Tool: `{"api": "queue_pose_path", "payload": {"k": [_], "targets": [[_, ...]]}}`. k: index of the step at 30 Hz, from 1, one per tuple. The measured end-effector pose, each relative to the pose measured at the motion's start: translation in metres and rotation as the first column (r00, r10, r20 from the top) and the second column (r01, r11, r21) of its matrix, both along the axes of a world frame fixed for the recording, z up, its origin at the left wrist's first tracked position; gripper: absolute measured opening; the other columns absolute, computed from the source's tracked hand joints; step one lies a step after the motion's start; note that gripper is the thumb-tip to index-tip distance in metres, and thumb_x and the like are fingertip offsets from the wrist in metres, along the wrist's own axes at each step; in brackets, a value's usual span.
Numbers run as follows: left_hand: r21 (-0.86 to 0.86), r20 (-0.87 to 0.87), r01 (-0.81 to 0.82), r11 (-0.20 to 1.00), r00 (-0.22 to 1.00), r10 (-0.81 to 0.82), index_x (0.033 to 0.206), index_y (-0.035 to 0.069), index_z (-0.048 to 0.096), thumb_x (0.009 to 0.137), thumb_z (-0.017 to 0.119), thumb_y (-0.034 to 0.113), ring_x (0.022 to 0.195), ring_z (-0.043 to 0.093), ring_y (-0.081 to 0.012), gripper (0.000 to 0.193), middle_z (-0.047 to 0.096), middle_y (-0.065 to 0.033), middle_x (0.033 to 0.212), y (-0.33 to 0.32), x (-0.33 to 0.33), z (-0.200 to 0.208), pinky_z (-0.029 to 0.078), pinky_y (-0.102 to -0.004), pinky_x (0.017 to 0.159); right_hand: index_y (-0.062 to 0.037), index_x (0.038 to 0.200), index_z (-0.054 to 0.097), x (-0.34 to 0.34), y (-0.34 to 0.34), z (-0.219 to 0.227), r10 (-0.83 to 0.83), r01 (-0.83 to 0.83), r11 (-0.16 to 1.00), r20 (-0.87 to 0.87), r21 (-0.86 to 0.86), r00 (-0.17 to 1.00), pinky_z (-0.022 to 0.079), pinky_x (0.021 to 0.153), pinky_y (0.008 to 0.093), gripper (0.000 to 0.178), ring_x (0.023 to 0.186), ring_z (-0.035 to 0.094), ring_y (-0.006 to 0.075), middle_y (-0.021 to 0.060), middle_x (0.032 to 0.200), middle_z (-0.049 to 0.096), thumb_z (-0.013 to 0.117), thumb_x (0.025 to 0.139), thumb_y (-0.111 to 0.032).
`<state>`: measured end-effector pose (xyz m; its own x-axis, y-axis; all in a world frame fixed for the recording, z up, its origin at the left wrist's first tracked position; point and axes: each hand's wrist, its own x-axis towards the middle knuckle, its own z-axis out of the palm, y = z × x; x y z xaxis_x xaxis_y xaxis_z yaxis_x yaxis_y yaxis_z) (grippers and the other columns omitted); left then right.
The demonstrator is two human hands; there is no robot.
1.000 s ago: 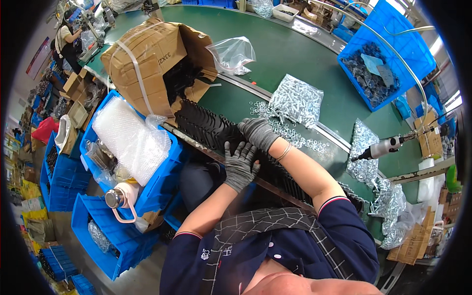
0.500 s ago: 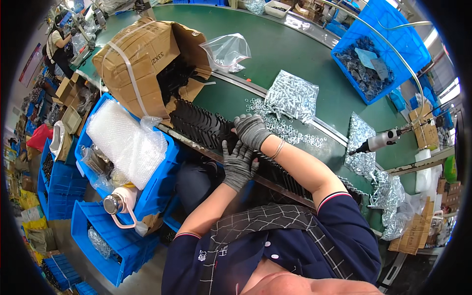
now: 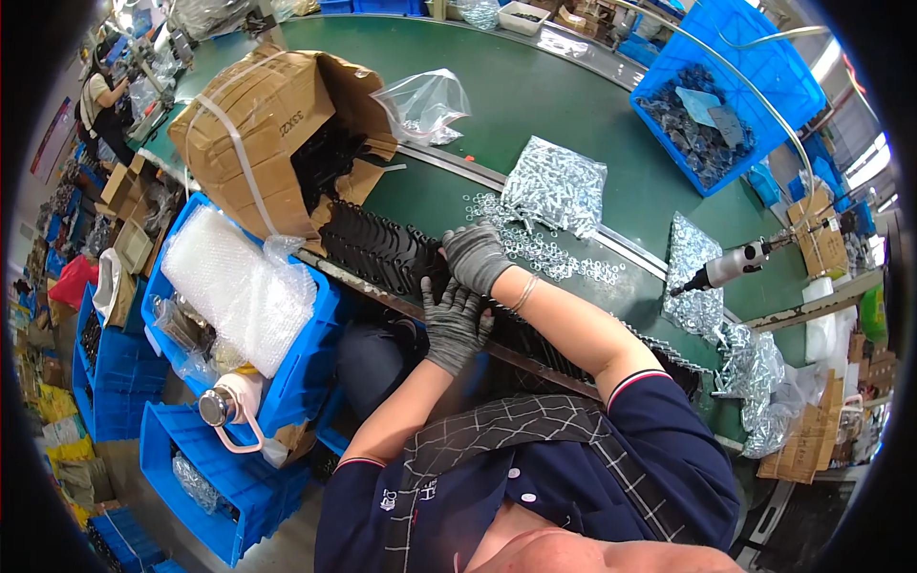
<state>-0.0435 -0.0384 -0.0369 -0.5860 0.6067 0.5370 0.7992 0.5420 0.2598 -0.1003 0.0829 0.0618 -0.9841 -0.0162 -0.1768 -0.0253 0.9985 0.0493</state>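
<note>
Head view: the camera has swung slightly; both hands remain at the same stretch of the row of black, curved, ring-ended parts (image 3: 377, 250), along the green worktop's (image 3: 458, 53) near edge. Left grey-gloved hand (image 3: 455, 327): fingers somewhat spread against the row. Right grey-gloved hand (image 3: 477, 258): fingers curled, pinch hidden, cannot tell. Work appears to continue at one spot.

Past the loose rings (image 3: 573, 267) beside the right hand (image 3: 475, 258), the green tabletop (image 3: 540, 95) leaves an open lane between the clear bag (image 3: 441, 95) and blue bin (image 3: 759, 67). Leftward, black parts (image 3: 368, 239) and a cardboard box (image 3: 224, 143) block passage; rightward, a power tool (image 3: 737, 265).
</note>
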Motion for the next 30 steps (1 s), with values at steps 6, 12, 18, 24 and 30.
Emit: {"api": "queue_pose_path", "payload": {"k": [6,12,18,24,30], "targets": [[-0.022,-0.034,-0.007,1.0,0.999,0.007,0.12,0.013,0.062,0.08,0.053,0.046,0.13,0.044,-0.0294,0.053,0.054,-0.0119,0.131,0.003,0.001,0.003,0.012,-0.0655,0.113,-0.0087,0.109,0.065,-0.001,0.003,-0.018,-0.01,0.017,0.999,-0.2,0.033,0.98,0.041,0.094,0.0467,0.037,0.102,0.063,0.0285,0.011,0.102,0.068,0.051,0.093,-0.04],[-0.081,0.023,-0.11,0.991,0.993,0.112,0.125,0.01,0.059,0.08,0.053,0.051,0.132,0.038,-0.036,0.062,0.047,-0.0173,0.137,-0.002,0.005,0.023,0.013,-0.0634,0.113,-0.0044,0.103,0.068,-0.005,0.02,0.033,-0.121,0.141,0.979,0.132,-0.147,0.984,0.048,0.088,0.0454,0.051,0.092,0.069,0.0309,0.0177,0.098,0.07,0.049,0.093,-0.051],[-0.033,0.003,-0.114,0.993,0.993,0.114,0.124,0.008,0.06,0.08,0.056,0.053,0.13,0.039,-0.0387,0.064,0.048,-0.0191,0.133,-0.002,0.004,0.028,0.014,-0.0622,0.113,-0.0056,0.098,0.071,-0.008,0.126,-0.009,-0.308,0.309,0.951,-0.064,-0.003,0.949,0.053,0.079,0.0457,0.037,0.093,0.068,0.0331,0.0181,0.099,0.07,0.057,0.087,-0.038],[0.037,0.052,-0.009,0.999,0.999,0.007,0.12,0.009,0.062,0.082,0.057,0.048,0.126,0.044,-0.0357,0.055,0.054,-0.0166,0.127,-0.007,-0.003,0.03,0.016,-0.0596,0.114,-0.0071,0.101,0.07,-0.02,0.138,-0.03,-0.299,0.294,0.944,0.015,0.15,0.954,0.054,0.078,0.0442,0.026,0.087,0.069,0.0323,0.0168,0.095,0.071,0.061,0.081,-0.022],[0.063,0.015,-0.014,0.998,1.0,0.013,0.116,0.01,0.064,0.084,0.056,0.042,0.123,0.049,-0.0302,0.045,0.059,-0.0109,0.123,-0.018,-0.009,0.024,0.017,-0.0596,0.114,-0.0132,0.102,0.07,0.021,0.128,-0.007,-0.059,0.051,0.994,-0.083,-0.096,0.995,0.054,0.074,0.0445,0.024,0.084,0.068,0.0311,0.0123,0.09,0.07,0.062,0.081,-0.019]]}}
